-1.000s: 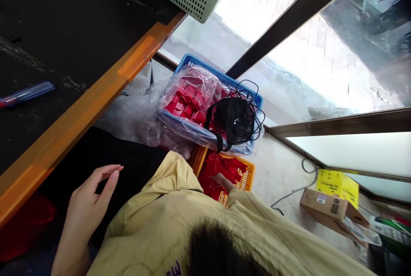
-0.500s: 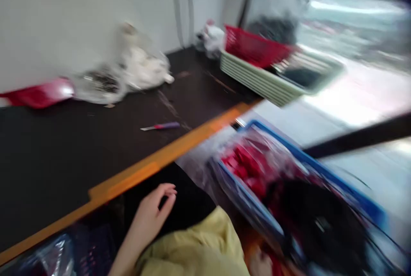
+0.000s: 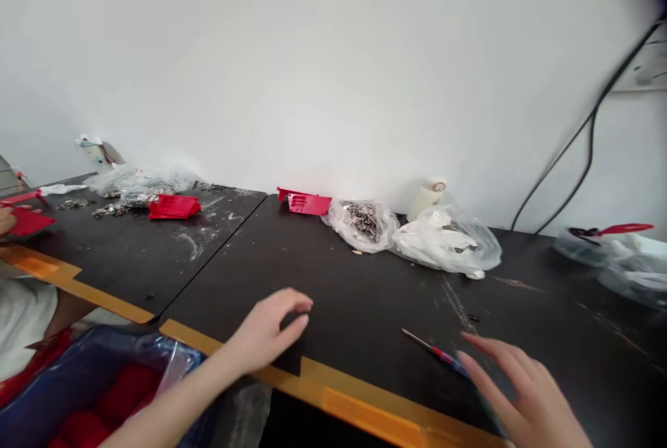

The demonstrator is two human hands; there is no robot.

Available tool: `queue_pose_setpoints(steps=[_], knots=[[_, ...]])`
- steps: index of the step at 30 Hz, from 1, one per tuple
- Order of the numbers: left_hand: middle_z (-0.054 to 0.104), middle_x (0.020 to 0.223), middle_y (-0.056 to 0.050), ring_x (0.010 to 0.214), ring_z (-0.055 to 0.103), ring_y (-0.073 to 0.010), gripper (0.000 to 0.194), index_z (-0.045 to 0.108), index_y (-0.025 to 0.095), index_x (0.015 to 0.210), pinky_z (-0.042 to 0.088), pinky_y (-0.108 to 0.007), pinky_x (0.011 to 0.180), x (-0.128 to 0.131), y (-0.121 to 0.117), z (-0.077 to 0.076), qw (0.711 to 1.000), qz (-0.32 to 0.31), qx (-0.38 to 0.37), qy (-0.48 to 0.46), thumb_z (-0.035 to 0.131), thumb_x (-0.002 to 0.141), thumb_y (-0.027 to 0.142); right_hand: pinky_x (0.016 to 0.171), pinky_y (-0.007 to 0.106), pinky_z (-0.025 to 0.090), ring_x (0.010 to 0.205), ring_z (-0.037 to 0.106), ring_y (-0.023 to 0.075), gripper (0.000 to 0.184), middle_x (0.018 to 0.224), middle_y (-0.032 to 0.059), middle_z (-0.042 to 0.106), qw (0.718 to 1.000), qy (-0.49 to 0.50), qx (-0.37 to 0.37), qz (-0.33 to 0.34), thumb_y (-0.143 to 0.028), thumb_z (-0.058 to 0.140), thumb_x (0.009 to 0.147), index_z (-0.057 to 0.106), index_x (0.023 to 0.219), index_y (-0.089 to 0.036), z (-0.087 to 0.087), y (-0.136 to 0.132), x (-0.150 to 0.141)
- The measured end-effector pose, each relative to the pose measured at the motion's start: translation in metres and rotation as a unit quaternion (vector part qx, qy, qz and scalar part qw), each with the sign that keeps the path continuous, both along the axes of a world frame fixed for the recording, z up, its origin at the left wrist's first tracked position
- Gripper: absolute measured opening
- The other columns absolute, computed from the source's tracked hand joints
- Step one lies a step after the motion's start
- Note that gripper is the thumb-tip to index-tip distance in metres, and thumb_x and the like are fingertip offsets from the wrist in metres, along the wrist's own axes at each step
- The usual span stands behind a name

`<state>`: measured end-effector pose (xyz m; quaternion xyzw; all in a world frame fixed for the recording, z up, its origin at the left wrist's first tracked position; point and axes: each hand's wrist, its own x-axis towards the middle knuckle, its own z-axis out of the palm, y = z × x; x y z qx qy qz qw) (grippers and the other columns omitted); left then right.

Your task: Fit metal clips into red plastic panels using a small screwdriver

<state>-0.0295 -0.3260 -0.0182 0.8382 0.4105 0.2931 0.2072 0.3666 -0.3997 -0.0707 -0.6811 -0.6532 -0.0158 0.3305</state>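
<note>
Above the taped front edge of the dark table (image 3: 338, 295), my left hand (image 3: 272, 328) hangs with fingers curved and thumb apart, holding nothing. My right hand (image 3: 524, 389) reaches in from the lower right, its thumb and fingers spread. Right by that thumb lies a screwdriver (image 3: 440, 353) with a thin metal shaft pointing left and a red and blue handle. The thumb tip overlaps the handle's end; whether they touch I cannot tell. A tiny black piece (image 3: 473, 318) lies just beyond my right fingertips.
Along the wall sit red plastic parts (image 3: 310, 203), a bag of small metal pieces (image 3: 363, 220) and a white plastic bag (image 3: 448, 239). A blue bin (image 3: 31, 403) holds red parts below left. Another person's hand (image 3: 6, 220) is at far left. Black cables (image 3: 588, 121) hang right.
The view has swung left from the bins to the wall and table. My left hand has risen from my lap to the table edge. My right hand has come beside the screwdriver.
</note>
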Motion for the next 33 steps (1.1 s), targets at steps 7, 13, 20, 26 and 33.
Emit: queue_pose_setpoints(steps=[7, 13, 20, 26, 33], knots=[[0.049, 0.143, -0.013, 0.128, 0.051, -0.03, 0.044, 0.053, 0.019, 0.134, 0.045, -0.055, 0.105, 0.006, 0.189, -0.001, 0.985, 0.074, 0.1, 0.117, 0.061, 0.094, 0.035, 0.078, 0.042, 0.055, 0.083, 0.067, 0.0275, 0.042, 0.083, 0.0071, 0.07, 0.99, 0.029, -0.134, 0.028, -0.063, 0.06, 0.073, 0.074, 0.087, -0.025, -0.005, 0.063, 0.0], [0.047, 0.145, -0.013, 0.13, 0.049, -0.0314, 0.048, 0.051, 0.019, 0.136, 0.042, -0.058, 0.106, 0.031, 0.314, -0.006, 0.952, 0.138, 0.167, 0.214, 0.062, 0.093, 0.037, 0.059, 0.031, 0.053, 0.065, 0.065, 0.0215, 0.046, 0.067, 0.0043, 0.067, 0.981, 0.065, -0.178, 0.044, -0.066, 0.05, 0.083, 0.067, 0.066, -0.026, -0.007, 0.054, 0.003], [0.054, 0.138, -0.012, 0.122, 0.055, -0.0287, 0.044, 0.054, 0.018, 0.132, 0.048, -0.054, 0.102, 0.054, 0.364, -0.013, 0.925, 0.125, 0.223, 0.28, 0.061, 0.094, 0.038, 0.069, 0.03, 0.057, 0.073, 0.068, 0.0197, 0.024, 0.078, 0.0029, 0.07, 0.983, 0.051, -0.162, 0.074, -0.051, 0.063, 0.081, 0.072, 0.075, -0.029, -0.004, 0.047, 0.003], [0.055, 0.134, -0.012, 0.12, 0.056, -0.0282, 0.045, 0.054, 0.017, 0.132, 0.048, -0.053, 0.101, 0.048, 0.345, -0.001, 0.912, 0.108, 0.254, 0.304, 0.061, 0.093, 0.04, 0.067, 0.033, 0.053, 0.07, 0.065, 0.0203, 0.024, 0.071, 0.0032, 0.067, 0.982, 0.052, -0.16, 0.086, -0.044, 0.061, 0.083, 0.07, 0.07, -0.027, -0.004, 0.046, -0.002], [0.053, 0.134, -0.013, 0.116, 0.055, -0.0286, 0.06, 0.047, 0.018, 0.138, 0.045, -0.051, 0.1, 0.028, 0.252, 0.022, 0.914, 0.076, 0.253, 0.309, 0.061, 0.09, 0.051, 0.073, 0.035, 0.05, 0.075, 0.063, 0.0214, 0.029, 0.075, 0.0035, 0.066, 0.978, 0.08, -0.176, 0.073, -0.05, 0.058, 0.084, 0.068, 0.071, -0.025, 0.0, 0.044, -0.007]])
